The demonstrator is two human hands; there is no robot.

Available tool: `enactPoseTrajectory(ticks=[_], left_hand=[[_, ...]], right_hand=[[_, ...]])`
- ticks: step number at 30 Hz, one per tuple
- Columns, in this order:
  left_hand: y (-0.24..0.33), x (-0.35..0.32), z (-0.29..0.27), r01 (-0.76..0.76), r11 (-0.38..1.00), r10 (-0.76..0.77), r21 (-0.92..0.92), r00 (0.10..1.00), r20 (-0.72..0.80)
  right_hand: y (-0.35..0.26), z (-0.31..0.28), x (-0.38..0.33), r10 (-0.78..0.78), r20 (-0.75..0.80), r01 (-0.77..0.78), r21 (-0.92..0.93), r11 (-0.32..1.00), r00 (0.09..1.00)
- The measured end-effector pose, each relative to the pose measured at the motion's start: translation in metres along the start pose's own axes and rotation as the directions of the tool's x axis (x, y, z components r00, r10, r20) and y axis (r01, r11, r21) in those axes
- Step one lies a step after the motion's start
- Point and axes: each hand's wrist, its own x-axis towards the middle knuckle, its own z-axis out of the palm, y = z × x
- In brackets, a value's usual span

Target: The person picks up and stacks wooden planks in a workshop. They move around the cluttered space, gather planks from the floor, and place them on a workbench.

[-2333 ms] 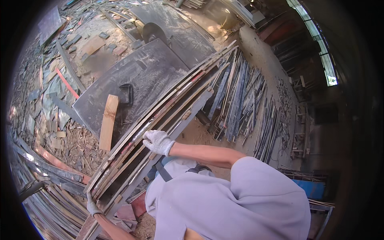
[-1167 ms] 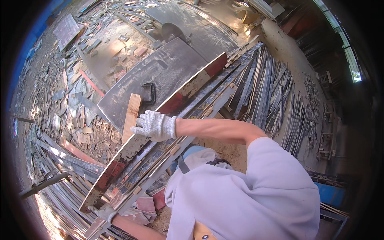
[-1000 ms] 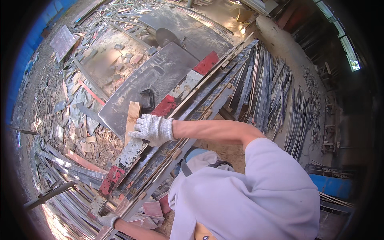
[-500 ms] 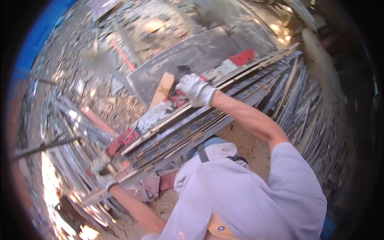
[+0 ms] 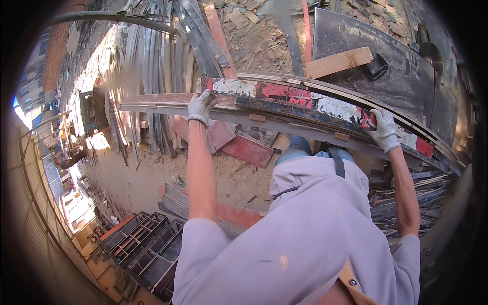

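Note:
A long board (image 5: 284,94) with peeling red and white paint lies level across the stack of timber in front of me. At its left end, the gloved fingers of my left hand (image 5: 201,108) are wrapped round the edge. Toward the other end, my right hand (image 5: 385,131), also in a pale knitted glove, grips the board near a red patch. Under and beside it run several thin strips and a long grey beam (image 5: 300,127) with small wooden blocks on it. The fingertips behind the board are partly hidden.
A dark sheet (image 5: 391,96) lies at the far right, bearing a short wooden plank (image 5: 339,62) and a black block. Stacked strips (image 5: 162,56) stand at the far left. Red panels (image 5: 247,149) lie below the beam. A dark compartmented frame (image 5: 147,249) sits lower left.
The view has swung to the left. The painted board has come nearer to me over the stack. My left hand now grips its left end, and my right hand has shifted toward its right end.

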Motion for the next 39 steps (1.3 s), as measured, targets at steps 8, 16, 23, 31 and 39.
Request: enactPoseTrajectory(ticks=[8,16,23,31,39], left_hand=[[0.005,0.02,-0.044,0.014,0.966,-0.004,0.26,0.999,-0.04],[0.007,0.045,-0.055,-0.013,0.749,0.045,0.662,0.999,-0.032],[-0.024,0.11,-0.116,0.033,0.824,-0.185,0.566,0.959,0.213],[-0.009,0.122,-0.096,0.167,0.747,-0.184,0.644,0.982,-0.041],[0.0,0.113,-0.101,0.157,0.762,-0.16,0.628,0.986,-0.052]], right_hand=[[-0.006,0.009,-0.001,0.03,0.132,-0.022,-0.066,0.998,0.991],[-0.017,0.02,-0.002,0.142,0.239,-0.115,-0.12,0.986,0.961],[-0.03,0.015,0.014,0.111,0.344,-0.081,-0.102,0.991,0.932],[-0.025,0.032,-0.006,0.166,0.313,-0.155,-0.058,0.986,0.935],[-0.031,0.029,0.02,0.144,0.379,-0.102,-0.13,0.986,0.914]])
